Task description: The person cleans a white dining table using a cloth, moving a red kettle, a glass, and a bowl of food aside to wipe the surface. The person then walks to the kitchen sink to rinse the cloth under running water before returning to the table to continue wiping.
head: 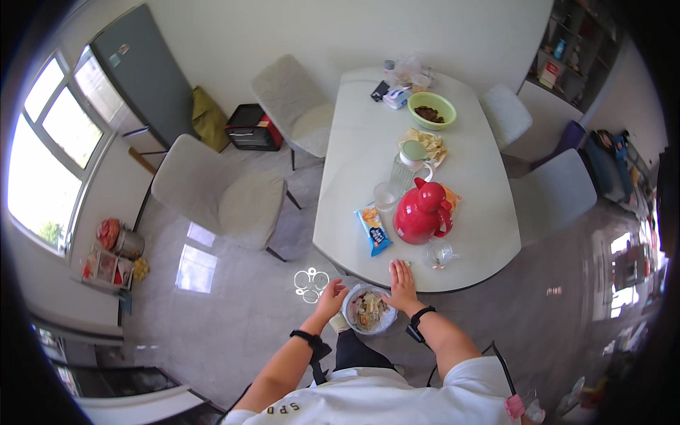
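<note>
My left hand (332, 298) is beside the left rim of a lined waste bin (393, 319) holding food scraps, its fingers bent and apart, with nothing seen in it. My right hand (402, 281) reaches over the near edge of the white table (350, 249), fingers laid at the tabletop; a small pale bit shows by the fingertips, and what is under them is hidden. Ahead of that hand stand a red thermos jug (417, 218) and a glass mug (438, 254). A blue snack packet (373, 231), a drinking glass (386, 196) and a green-lidded pitcher (404, 170) are nearby.
Farther back lie peelings or scraps (433, 146), a green bowl (449, 109) of dark food, a tissue pack (396, 98) and a black box (380, 91). Upholstered chairs (249, 204) flank the table. A red and black toaster oven (252, 127) stands on the floor near the wall.
</note>
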